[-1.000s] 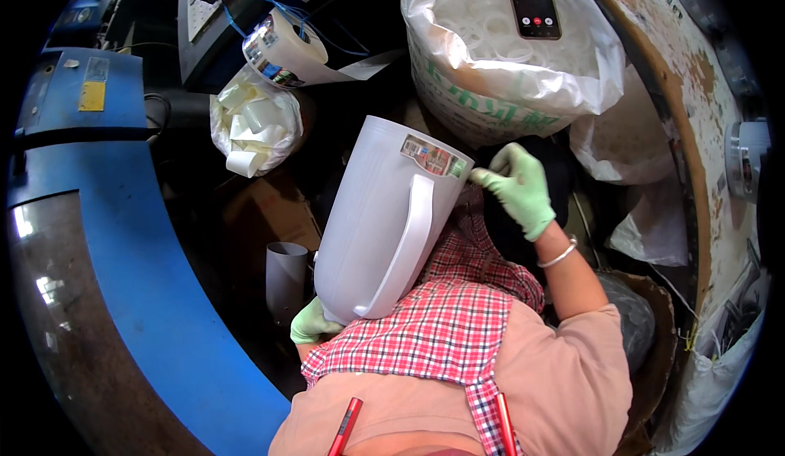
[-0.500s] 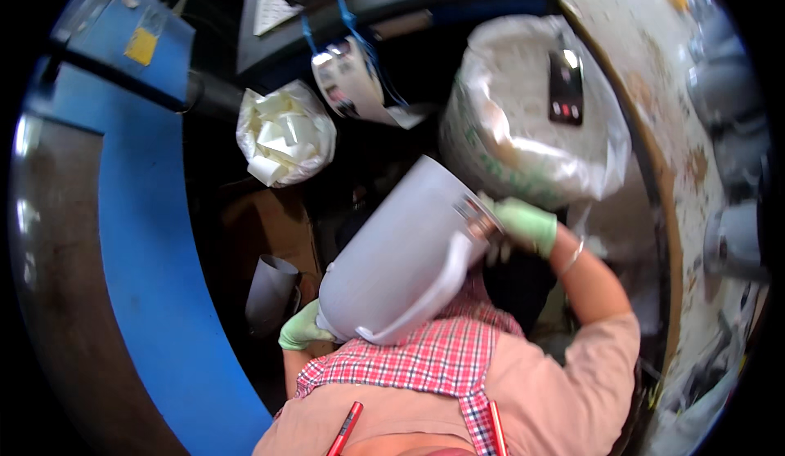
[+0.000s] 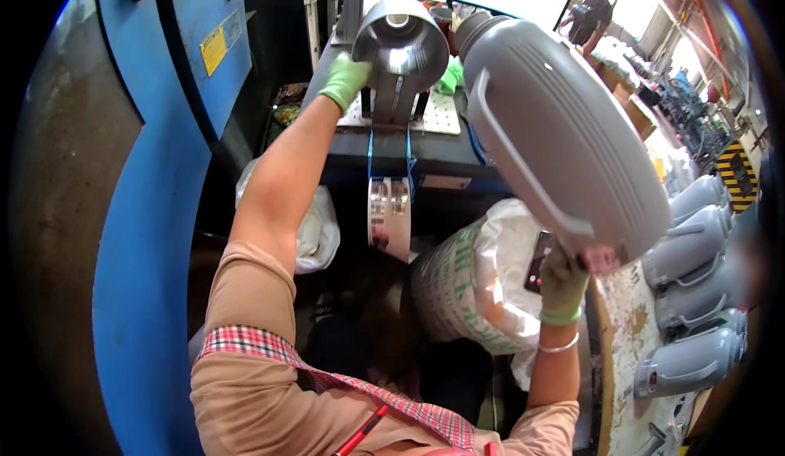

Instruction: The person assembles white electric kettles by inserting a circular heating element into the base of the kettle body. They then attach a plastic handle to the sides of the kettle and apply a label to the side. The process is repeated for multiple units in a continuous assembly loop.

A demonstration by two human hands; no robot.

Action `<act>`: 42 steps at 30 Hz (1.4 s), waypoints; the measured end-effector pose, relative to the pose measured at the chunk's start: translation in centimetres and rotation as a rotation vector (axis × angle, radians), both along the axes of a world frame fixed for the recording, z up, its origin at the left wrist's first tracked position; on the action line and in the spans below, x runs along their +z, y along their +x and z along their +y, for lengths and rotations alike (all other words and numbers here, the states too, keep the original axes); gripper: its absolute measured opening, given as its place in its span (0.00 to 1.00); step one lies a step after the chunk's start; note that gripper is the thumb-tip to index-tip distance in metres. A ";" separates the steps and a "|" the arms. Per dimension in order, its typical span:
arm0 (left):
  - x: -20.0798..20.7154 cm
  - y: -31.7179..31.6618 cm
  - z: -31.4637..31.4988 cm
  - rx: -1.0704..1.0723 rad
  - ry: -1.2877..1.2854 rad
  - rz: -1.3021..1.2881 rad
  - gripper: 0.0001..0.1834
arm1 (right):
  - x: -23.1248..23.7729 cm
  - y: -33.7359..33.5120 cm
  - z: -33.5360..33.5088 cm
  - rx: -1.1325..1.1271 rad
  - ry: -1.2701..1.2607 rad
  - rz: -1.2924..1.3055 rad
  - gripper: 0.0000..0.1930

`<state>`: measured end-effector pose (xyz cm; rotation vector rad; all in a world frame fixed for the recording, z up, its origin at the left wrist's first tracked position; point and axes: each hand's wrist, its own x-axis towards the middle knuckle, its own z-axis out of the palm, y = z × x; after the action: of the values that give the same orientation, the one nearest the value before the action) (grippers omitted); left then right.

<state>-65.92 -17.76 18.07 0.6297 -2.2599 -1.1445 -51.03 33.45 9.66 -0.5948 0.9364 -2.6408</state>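
A green-gloved right hand (image 3: 562, 284) grips the base of a large grey jug (image 3: 564, 129), raised above it. The left hand (image 3: 345, 80) grasps a metal cylinder (image 3: 401, 43).

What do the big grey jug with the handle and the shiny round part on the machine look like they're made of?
The big grey jug looks like moulded plastic: matte, even grey, with ribbed sides and a moulded handle. The shiny round part under the left hand looks like polished metal, mirror-bright with sharp highlights. The right hand grips the jug's base.
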 end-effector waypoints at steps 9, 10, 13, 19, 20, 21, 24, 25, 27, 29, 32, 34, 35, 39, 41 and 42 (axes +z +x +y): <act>-11.1 10.4 -7.6 0.207 -0.881 0.367 0.27 | 12.2 -17.3 -20.8 -0.893 0.605 0.423 0.19; -13.1 13.6 -6.4 0.240 -0.933 0.345 0.24 | 12.7 -18.7 -23.6 -0.901 0.642 0.452 0.20; -18.6 22.7 -1.6 0.188 -0.712 0.424 0.20 | 13.0 -21.3 -30.1 -0.981 0.825 0.602 0.26; -25.9 33.1 6.1 0.108 -0.090 0.295 0.28 | 10.7 -21.9 -30.7 -0.949 1.157 0.886 0.29; -26.4 33.8 6.5 0.106 -0.046 0.284 0.30 | 10.3 -22.0 -30.2 -0.957 1.210 0.895 0.28; -26.7 34.4 6.8 0.099 -0.016 0.278 0.31 | 10.1 -22.2 -30.0 -0.897 1.286 0.876 0.29; -26.7 35.6 7.0 0.095 0.049 0.269 0.36 | 9.9 -22.1 -29.8 -0.907 1.342 0.892 0.28; -26.5 36.0 7.0 0.091 0.065 0.268 0.38 | 9.8 -21.4 -29.8 -0.914 1.372 0.876 0.27; -25.7 36.6 7.1 0.082 0.086 0.277 0.41 | 9.2 -18.3 -29.4 -1.053 1.326 0.865 0.28; -24.7 37.1 7.5 0.066 0.106 0.294 0.45 | 7.9 -13.4 -28.3 -1.013 1.104 0.929 0.28; -22.6 36.9 8.7 0.006 0.137 0.340 0.50 | 2.5 -1.8 -24.0 -0.161 0.808 0.542 0.30; -20.4 36.5 10.1 -0.063 0.162 0.383 0.54 | -1.3 4.2 -21.9 0.173 0.611 0.150 0.27; -19.0 36.2 11.1 -0.102 0.179 0.401 0.55 | -3.3 6.9 -20.6 0.283 0.525 -0.192 0.26; -11.4 35.5 16.8 -0.314 0.290 0.455 0.62 | -8.3 11.8 -13.3 0.014 0.022 -0.337 0.14; -7.1 35.4 20.6 -0.465 0.384 0.413 0.66 | -9.4 13.6 -9.6 -0.360 0.613 -0.030 0.07; -5.2 35.4 22.4 -0.536 0.426 0.354 0.68 | -9.7 15.3 -8.5 -0.375 0.550 -0.105 0.11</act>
<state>-30.55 4.59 12.92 -0.0591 -1.9319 -1.8571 -35.71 24.97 -0.08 -0.1548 1.7908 -2.4917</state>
